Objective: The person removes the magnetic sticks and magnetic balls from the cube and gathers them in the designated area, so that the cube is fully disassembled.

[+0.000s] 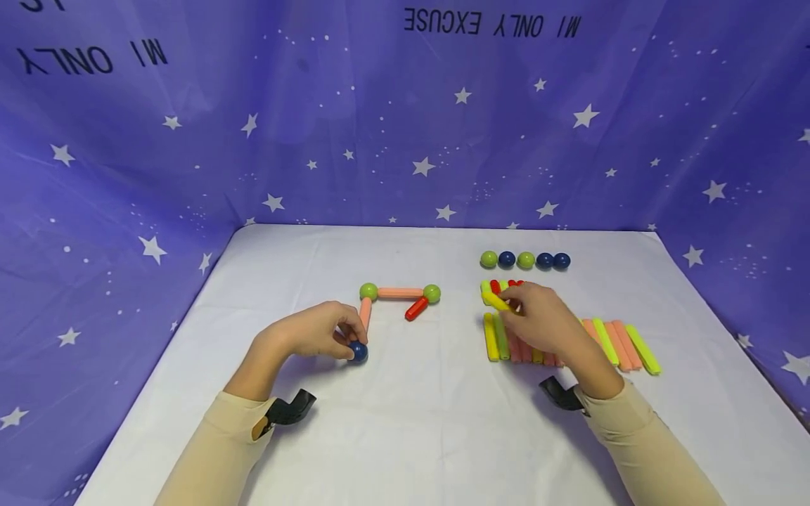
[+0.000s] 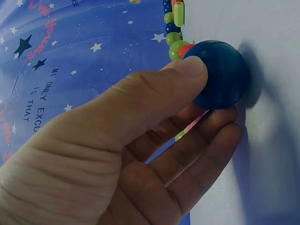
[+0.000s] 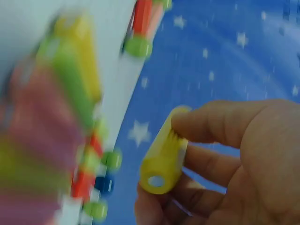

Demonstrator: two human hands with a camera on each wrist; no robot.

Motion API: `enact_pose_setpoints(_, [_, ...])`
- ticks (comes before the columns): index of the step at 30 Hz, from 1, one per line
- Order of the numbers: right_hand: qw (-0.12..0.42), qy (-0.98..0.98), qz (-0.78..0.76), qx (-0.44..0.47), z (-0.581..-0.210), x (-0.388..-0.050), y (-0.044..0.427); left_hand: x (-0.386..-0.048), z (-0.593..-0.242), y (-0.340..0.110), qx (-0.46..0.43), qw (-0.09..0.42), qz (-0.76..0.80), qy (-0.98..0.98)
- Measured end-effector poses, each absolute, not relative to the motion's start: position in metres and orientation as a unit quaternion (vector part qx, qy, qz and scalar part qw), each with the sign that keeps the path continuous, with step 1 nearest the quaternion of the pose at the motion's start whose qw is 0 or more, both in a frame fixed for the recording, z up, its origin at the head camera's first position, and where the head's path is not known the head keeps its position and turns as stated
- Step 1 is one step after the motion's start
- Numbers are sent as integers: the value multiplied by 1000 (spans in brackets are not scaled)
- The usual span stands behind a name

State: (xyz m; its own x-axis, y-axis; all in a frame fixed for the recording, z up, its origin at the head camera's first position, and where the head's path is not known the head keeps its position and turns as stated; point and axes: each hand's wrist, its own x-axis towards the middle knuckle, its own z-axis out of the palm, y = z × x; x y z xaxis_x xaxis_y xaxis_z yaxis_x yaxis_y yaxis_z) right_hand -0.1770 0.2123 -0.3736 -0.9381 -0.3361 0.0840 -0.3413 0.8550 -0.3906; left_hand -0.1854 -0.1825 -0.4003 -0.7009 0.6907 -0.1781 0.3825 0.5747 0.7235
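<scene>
My left hand pinches a dark blue ball between thumb and fingers, at the near end of a pink stick. That stick runs up to a green ball, from which another pink stick leads to a second green ball. A short red stick slants toward the near left from that second ball. Over the stick rows on the right, my right hand holds a short yellow stick with a hole in its end. Whether the blue ball touches the pink stick is hidden by my fingers.
Behind the sticks, green and blue balls stand in a row. A row of short red and green sticks lies in front of them, partly hidden by my right hand. Nearer is a row of longer sticks. A purple star-patterned curtain surrounds the white table.
</scene>
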Motion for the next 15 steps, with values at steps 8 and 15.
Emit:
enact_pose_setpoints(8, [-41,-985,170,-6,-365,-171,299,-185,-401,-184,311,228,342,857])
enact_pose_setpoints(15, [-116,-981,121,-99,-367,-162,377,-184,-399,-185,317,231,346,853])
